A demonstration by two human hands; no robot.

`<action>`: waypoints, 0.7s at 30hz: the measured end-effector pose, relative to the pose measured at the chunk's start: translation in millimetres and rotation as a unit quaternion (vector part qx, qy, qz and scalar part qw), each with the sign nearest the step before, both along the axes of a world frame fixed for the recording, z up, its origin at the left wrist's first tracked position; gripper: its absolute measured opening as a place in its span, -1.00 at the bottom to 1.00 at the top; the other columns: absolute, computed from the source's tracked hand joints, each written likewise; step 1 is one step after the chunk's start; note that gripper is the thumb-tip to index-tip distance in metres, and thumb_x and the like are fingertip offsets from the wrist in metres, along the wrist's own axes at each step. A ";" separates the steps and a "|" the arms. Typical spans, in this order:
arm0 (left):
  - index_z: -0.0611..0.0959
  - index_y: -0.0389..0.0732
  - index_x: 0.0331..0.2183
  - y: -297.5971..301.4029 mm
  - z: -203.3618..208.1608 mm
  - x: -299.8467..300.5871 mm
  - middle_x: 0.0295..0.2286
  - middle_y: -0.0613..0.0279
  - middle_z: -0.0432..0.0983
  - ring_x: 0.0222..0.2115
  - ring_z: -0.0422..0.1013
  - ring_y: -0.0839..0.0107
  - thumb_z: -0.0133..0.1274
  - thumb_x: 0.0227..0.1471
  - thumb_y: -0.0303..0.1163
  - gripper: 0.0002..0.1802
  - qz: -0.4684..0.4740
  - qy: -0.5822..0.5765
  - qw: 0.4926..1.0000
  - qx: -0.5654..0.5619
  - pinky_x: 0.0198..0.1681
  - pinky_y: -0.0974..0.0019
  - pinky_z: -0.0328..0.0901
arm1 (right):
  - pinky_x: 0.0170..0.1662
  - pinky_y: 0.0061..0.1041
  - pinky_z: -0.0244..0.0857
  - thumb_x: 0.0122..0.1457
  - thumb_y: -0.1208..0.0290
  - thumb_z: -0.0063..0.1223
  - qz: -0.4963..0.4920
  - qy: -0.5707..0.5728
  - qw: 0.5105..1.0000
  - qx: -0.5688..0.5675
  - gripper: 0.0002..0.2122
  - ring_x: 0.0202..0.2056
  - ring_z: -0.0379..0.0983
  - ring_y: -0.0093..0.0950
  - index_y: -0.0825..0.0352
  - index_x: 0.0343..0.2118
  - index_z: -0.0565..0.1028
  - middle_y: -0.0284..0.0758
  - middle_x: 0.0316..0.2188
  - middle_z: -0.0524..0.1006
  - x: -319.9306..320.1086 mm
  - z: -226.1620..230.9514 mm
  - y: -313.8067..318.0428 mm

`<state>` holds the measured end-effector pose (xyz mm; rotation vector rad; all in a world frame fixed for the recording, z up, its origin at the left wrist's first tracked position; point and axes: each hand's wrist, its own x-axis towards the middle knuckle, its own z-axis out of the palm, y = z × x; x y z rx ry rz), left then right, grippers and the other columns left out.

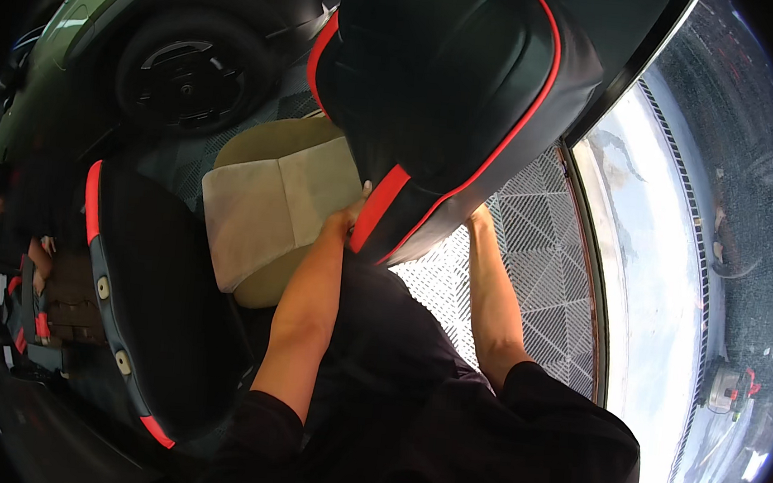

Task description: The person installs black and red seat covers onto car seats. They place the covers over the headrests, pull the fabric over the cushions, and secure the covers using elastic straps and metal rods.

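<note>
We saw the black seat (pixel 453 92) far-centre, just right of the beige cushion (pixel 268 191). Left hand (pixel 350 219) pinched its near-left edge; right hand (pixel 478 218) mostly hidden, couldn't tell. We judged it bulky, heavyish, padded, slick-skinned; best gripped low, both sides.

To your right, the floor (pixel 545 240) is laid with grey ribbed tiles in a triangular pattern, and a patch just in front of you is bleached nearly white by sunlight. The tiling ends at a narrow dark edge strip (pixel 592 303). Past it, you have bright pale ground (pixel 640 307), crossed by a dark perforated strip (pixel 691 202); the speckled bluish area (pixel 759 116) beyond could be glass or pavement, you cannot tell which. Ahead on your left stands an olive-green vehicle (pixel 83 4) with a dark spoked wheel (pixel 186 80). Your left side lies in deep shadow.
</note>
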<state>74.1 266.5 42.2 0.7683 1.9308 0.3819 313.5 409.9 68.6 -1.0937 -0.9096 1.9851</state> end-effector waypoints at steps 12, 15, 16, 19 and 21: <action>0.51 -0.31 0.25 -19.2 -25.0 -8.5 0.28 -0.18 0.34 0.33 0.27 0.02 -0.12 0.30 0.21 -0.17 -0.194 0.071 0.976 0.070 0.38 0.04 0.18 | 0.33 0.17 0.07 0.30 -0.53 -0.45 0.304 -0.022 0.942 -0.137 -0.16 0.20 0.35 -0.32 0.15 0.29 0.34 -0.41 0.20 0.47 51.8 -258.0 -82.6; 0.71 -0.18 0.08 -48.0 -4.2 3.0 0.11 -0.13 0.56 0.14 0.49 -0.05 0.01 0.22 0.02 -0.41 -0.106 0.123 0.984 0.074 0.21 0.02 0.38 | 0.43 -0.09 0.00 0.24 -0.52 -0.18 0.336 -0.179 0.916 -0.122 -0.06 0.38 0.19 -0.18 0.25 0.41 0.28 -0.30 0.40 0.30 113.8 -237.3 -126.5; 0.73 -0.20 0.03 -53.2 14.1 11.6 0.08 -0.14 0.58 0.11 0.51 -0.06 0.03 0.23 -0.01 -0.45 -0.079 0.134 0.986 0.059 0.20 0.01 0.39 | 0.32 -0.22 0.19 0.33 -0.36 -0.11 0.419 -0.233 0.872 -0.097 -0.19 0.27 0.34 -0.29 0.29 0.37 0.34 -0.27 0.29 0.42 135.4 -220.6 -138.7; 0.76 -0.28 -0.04 -94.9 81.2 45.2 -0.01 -0.15 0.64 0.11 0.52 -0.06 0.00 0.29 -0.06 -0.49 0.049 0.141 0.988 0.035 0.20 -0.09 0.37 | 0.12 -0.36 0.38 0.41 -0.16 -0.05 0.533 -0.376 0.752 -0.089 -0.36 0.08 0.50 -0.41 0.32 0.28 0.42 -0.25 0.13 0.54 208.0 -154.4 -173.6; 0.72 -0.18 0.04 -128.6 123.6 66.9 0.15 -0.10 0.53 0.29 0.32 -0.02 -0.07 0.34 -0.03 -0.49 -0.006 0.192 0.981 0.024 0.28 -0.20 0.26 | 0.04 -0.35 0.38 0.41 -0.12 -0.05 0.539 -0.409 0.728 -0.113 -0.41 0.00 0.51 -0.41 0.31 0.24 0.45 -0.26 0.07 0.55 244.8 -105.3 -185.7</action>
